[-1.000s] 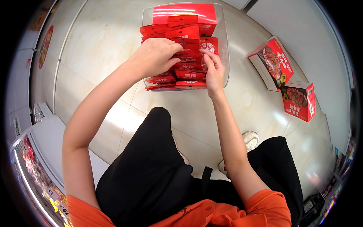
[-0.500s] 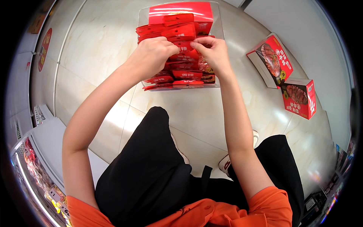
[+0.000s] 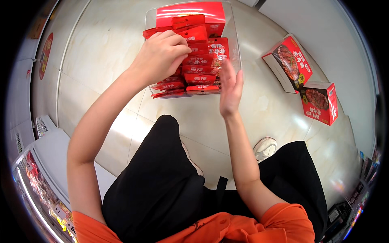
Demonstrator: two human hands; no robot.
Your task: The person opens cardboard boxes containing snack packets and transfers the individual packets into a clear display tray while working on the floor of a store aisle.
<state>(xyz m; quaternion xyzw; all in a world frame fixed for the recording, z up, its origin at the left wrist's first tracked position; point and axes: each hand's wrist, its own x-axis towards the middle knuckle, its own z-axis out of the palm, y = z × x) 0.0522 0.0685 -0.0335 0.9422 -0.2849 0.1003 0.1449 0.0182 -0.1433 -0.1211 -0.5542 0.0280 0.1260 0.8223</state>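
Note:
A clear plastic bin (image 3: 236,44) holds rows of red snack packets (image 3: 198,60), standing upright and packed front to back. Over the left side of the rows is my left hand (image 3: 162,54), its fingers closed in a pinch at the edge of a red packet in the middle row; the hand covers part of the left row. My right hand (image 3: 231,89) is at the bin's near right corner, fingers stretched out and slightly blurred, with nothing in it. A red box (image 3: 192,10) lies across the far end of the bin, behind the packets.
Two red-and-white cartons with food pictures stand on the tiled floor to the right, a larger carton (image 3: 289,65) and a smaller carton (image 3: 320,103). A white cabinet (image 3: 324,36) runs beyond them. Goods in a lit case (image 3: 40,186) show at lower left.
My right hand has let go of the packets and drawn back toward me, its fingers straightening. A packet front in the right row now shows. My left hand stays nearly in place.

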